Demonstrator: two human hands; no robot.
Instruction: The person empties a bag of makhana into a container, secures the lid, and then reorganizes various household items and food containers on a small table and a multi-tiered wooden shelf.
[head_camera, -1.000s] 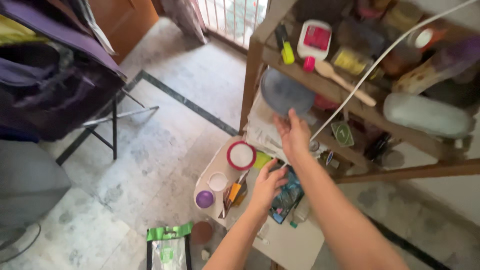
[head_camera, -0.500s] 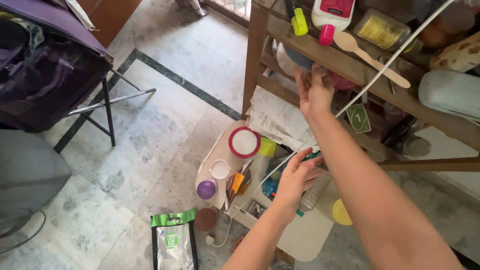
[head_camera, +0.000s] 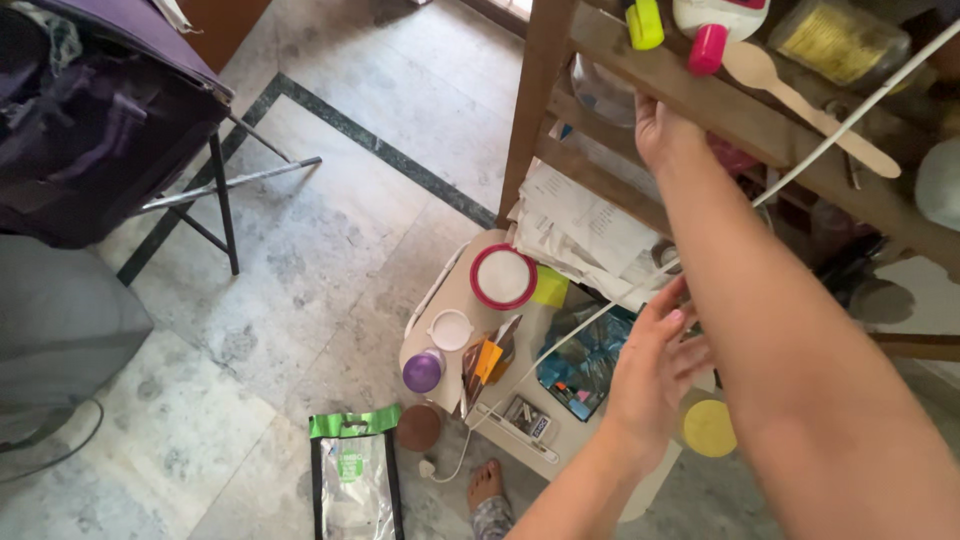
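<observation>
My right hand (head_camera: 660, 128) reaches into the wooden shelf (head_camera: 545, 110), right beside a grey round plate (head_camera: 600, 88) that stands under the top board. That board hides its fingers. My left hand (head_camera: 655, 372) hovers with fingers spread and holds nothing. It is above a low white table (head_camera: 440, 290), close to a white cable (head_camera: 585, 325) and a blue packet (head_camera: 580, 362).
On the table lie a red-rimmed lid (head_camera: 503, 277), a purple-capped bottle (head_camera: 422, 372), an orange packet (head_camera: 487, 360) and a yellow lid (head_camera: 709, 428). Papers (head_camera: 590, 225) hang off a shelf. A green-topped foil bag (head_camera: 352, 480) and a bare foot (head_camera: 487, 485) are on the floor. A purple bag on a stand (head_camera: 90, 130) is at left.
My right hand carried the grey plate up from beside the papers into the shelf. My left hand left the blue packet, lifted and opened. The view shifted down and left.
</observation>
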